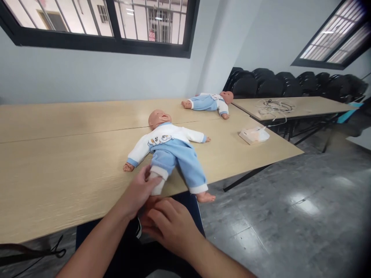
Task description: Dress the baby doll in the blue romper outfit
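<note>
A baby doll in a white top and light blue trousers lies face up on the wooden table, its feet toward me. My left hand grips the white cloth on the doll's lower leg, just below the trouser cuff. Just under it, my right hand has its fingers curled round that leg's foot, which is mostly hidden. The doll's other foot is bare and sticks out over the table edge.
A second doll in similar clothes lies at the back. Near the right end sits an open tissue packet. Tangled cables rest on another table, with stacked black chairs behind. A barred window is above.
</note>
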A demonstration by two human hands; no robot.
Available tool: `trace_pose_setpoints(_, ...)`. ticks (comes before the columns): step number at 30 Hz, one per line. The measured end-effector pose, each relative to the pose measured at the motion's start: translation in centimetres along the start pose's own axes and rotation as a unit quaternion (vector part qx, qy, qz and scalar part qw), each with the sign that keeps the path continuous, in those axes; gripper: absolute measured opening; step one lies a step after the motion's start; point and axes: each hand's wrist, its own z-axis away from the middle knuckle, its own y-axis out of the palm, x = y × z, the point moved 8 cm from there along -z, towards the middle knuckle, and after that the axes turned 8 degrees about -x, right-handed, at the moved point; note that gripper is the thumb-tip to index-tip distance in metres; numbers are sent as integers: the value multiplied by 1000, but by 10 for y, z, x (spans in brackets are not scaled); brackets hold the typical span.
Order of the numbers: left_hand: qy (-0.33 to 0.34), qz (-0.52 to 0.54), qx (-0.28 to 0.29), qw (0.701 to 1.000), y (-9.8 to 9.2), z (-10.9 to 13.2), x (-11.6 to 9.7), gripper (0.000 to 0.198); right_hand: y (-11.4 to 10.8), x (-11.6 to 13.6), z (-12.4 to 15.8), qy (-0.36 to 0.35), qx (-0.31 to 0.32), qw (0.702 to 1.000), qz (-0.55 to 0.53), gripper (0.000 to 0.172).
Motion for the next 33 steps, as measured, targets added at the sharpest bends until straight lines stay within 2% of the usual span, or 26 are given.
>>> trace_pose_setpoints(2,5,-28,-21,999,-20,-12,-2,71,-11,-4,-6,-6,4,1000,-19,22)
trace_pose_setpoints(3,6,-44,-22,999,-29,-20,-4,74,-24,-14,-9,3,-17,1000,-19,23)
trace_pose_setpoints(5,52,-90,-29,994,-47,-36,-15,74,-53,-48,-11,54,-85,995,0,24)
trace_pose_setpoints(7,115,-172,-49,977,-64,-49,-27,67,-71,-100,-6,156,-133,978,33,24)
trace_pose_setpoints(8,142,-216,-67,964,-72,-53,-31,62,-71,-128,0,221,-134,965,41,24)
trace_pose_setpoints(10,181,-301,-106,930,-84,-57,-36,52,-55,-177,12,337,-87,937,18,29)
trace_pose_setpoints(12,224,-380,-140,887,-87,-51,-41,45,-29,-205,18,398,-39,916,-33,35)
trace_pose_setpoints(14,304,-451,-184,819,-79,-31,-48,41,-6,-218,15,417,-23,903,-103,40)
trace_pose_setpoints(16,411,-482,-217,742,-57,3,-54,34,12,-222,4,420,-32,888,-183,47)
trace_pose_setpoints(17,466,-479,-214,713,-42,23,-53,29,19,-224,-2,423,-36,878,-220,51)
trace_pose_setpoints(18,516,-464,-180,697,-23,43,-47,23,24,-227,-7,430,-41,868,-245,55)
trace_pose_setpoints(20,586,-439,-66,678,17,77,-26,21,30,-235,-13,449,-54,856,-250,61)
trace_pose_setpoints(22,587,-449,-23,673,42,92,-3,28,31,-242,-15,457,-52,861,-216,60)
trace_pose_setpoints(23,579,-461,-22,672,49,94,7,32,30,-243,-16,454,-47,868,-194,56)
trace_pose_setpoints(25,554,-480,-54,677,51,89,22,32,28,-243,-16,441,-41,882,-163,42)
trace_pose_setpoints(29,536,-459,-116,699,32,74,28,25,23,-238,-16,432,-52,890,-135,24)
trace_pose_setpoints(31,540,-433,-119,712,20,71,26,28,23,-237,-17,438,-59,885,-150,25)
trace_pose_setpoints(33,539,-402,-116,731,8,71,22,34,25,-241,-18,453,-81,866,-195,27)
